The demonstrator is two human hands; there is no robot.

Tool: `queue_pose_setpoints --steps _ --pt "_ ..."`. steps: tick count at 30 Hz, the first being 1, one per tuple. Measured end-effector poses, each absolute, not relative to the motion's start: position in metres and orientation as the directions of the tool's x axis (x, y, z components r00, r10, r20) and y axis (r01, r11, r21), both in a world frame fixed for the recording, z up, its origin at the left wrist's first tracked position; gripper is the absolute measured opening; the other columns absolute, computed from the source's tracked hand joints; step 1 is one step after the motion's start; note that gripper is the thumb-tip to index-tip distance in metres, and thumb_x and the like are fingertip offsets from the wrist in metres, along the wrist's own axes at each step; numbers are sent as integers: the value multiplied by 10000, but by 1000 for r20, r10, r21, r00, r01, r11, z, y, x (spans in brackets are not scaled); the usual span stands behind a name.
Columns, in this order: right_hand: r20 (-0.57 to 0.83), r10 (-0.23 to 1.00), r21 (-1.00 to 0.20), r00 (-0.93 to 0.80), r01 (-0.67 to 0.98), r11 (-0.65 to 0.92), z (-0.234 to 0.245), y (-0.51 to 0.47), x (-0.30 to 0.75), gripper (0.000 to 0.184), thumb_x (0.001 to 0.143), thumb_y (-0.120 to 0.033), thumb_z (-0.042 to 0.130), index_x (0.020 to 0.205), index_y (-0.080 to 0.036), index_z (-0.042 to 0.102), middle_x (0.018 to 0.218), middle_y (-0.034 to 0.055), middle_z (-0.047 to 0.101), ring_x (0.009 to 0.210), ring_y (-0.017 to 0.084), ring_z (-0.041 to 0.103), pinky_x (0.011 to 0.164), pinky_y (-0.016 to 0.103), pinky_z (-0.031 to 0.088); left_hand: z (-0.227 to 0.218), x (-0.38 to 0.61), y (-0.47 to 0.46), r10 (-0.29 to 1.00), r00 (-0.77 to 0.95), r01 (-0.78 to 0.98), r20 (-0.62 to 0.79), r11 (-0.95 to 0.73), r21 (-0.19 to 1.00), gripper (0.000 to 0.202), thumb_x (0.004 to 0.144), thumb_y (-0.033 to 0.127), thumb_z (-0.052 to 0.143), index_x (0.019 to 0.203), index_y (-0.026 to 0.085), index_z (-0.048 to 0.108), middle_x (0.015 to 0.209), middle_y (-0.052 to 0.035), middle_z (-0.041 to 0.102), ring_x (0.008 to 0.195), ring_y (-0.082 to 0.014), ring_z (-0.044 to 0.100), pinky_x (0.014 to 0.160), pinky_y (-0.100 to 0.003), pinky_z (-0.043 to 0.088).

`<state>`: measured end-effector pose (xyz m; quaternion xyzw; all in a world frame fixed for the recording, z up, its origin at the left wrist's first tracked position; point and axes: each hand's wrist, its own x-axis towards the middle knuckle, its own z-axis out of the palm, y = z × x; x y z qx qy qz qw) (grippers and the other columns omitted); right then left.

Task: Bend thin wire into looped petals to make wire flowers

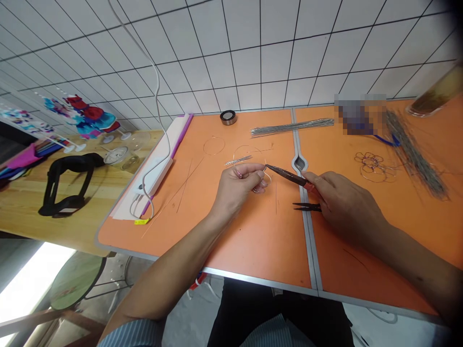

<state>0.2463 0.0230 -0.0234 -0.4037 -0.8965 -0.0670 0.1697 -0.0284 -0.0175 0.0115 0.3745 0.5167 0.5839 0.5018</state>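
Observation:
My left hand [243, 180] is closed, pinching a thin wire bent into loops [268, 179] above the orange table. My right hand [342, 200] is wrapped round the handles of a pair of long-nosed pliers [289, 175]. The jaws point left, and their tip meets the wire close to my left fingertips. Whether the jaws grip the wire is too small to tell. Just below the pliers lies a second dark tool with two pointed tips [306, 206], its rear end hidden behind my right hand. Short cut wires [238, 160] lie beyond my left hand.
A wire bundle [292, 127] and a roll of tape [228, 117] lie near the tiled wall. At right are a flower-shaped wire piece [372, 165], another wire bundle [415, 154] and a drink glass [437, 91]. A white power strip [155, 176] with its cable is at left.

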Motion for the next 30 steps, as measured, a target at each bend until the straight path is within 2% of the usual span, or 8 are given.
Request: queue_pose_setpoints --steps 4,10,17,25,30 --pt "351 709 -26 -612 750 660 -24 23 246 455 1100 -121 473 1509 -171 667 1057 113 751 898 276 700 635 355 378 11 -28 -18 970 -229 -171 -75 36 985 225 824 282 887 985 133 839 748 -55 799 622 -132 670 675 -306 577" --pt "319 743 -142 -588 746 651 -24 25 243 453 1138 -181 452 1545 -195 650 1112 99 790 939 271 743 621 342 432 6 -32 -14 970 -222 -245 -98 42 969 235 802 297 911 975 149 854 719 -47 785 640 -146 693 675 -300 586" --pt "372 709 -74 -599 742 666 -22 26 245 459 1125 -153 467 1530 -195 680 1100 116 776 931 282 712 651 357 408 4 -35 -11 977 -185 -270 -107 54 961 244 787 300 925 980 162 868 727 -36 775 628 -135 688 668 -280 567" --pt "376 720 -133 -583 735 664 -19 26 244 425 1164 -217 467 1517 -182 701 1074 108 765 916 270 713 627 347 404 6 -34 -11 980 -174 -258 -97 49 965 214 784 287 917 949 161 863 692 -30 761 598 -122 655 652 -271 546" --pt "371 700 -162 -610 700 696 -23 28 245 447 1161 -198 449 1555 -174 660 1127 119 773 910 266 740 642 348 450 7 -34 -11 979 -180 -244 -100 54 968 215 782 280 907 957 162 868 690 -29 752 613 -128 659 657 -273 541"
